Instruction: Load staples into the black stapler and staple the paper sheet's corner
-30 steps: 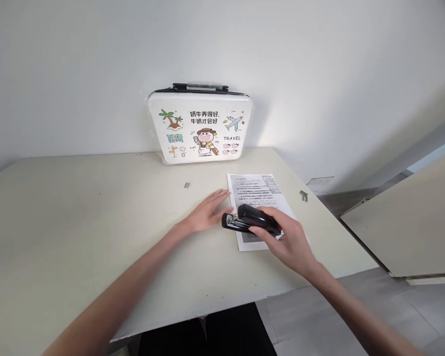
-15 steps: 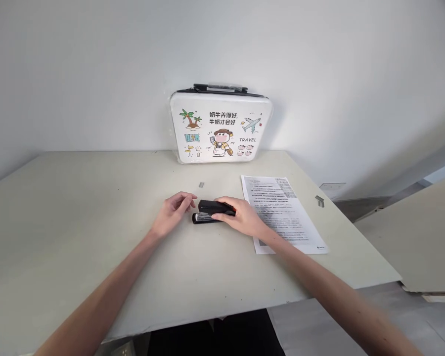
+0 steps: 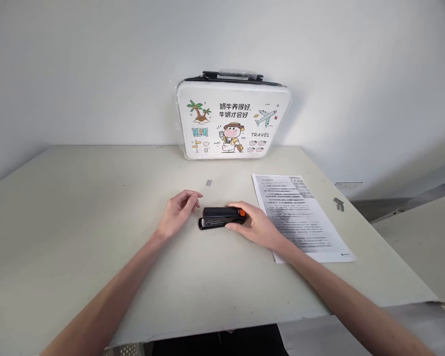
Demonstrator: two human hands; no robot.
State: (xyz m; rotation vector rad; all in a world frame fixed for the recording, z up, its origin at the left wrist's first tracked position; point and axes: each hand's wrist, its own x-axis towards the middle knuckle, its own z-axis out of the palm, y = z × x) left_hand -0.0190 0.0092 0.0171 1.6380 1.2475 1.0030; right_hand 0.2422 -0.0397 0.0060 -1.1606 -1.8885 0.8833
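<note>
black stapler [image 3: 221,213], long axis crosswise, pointing left

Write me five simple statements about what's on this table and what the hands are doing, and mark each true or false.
1. The right hand has its fingers around one end of the black stapler. True.
2. The left hand is holding the paper. False: it is near the stapler; the paper lies flat on the table.
3. The white case stands at the back of the table. True.
4. The paper is blank. False: it is covered in print.
5. A small grey strip lies between the stapler and the case. True.
</note>
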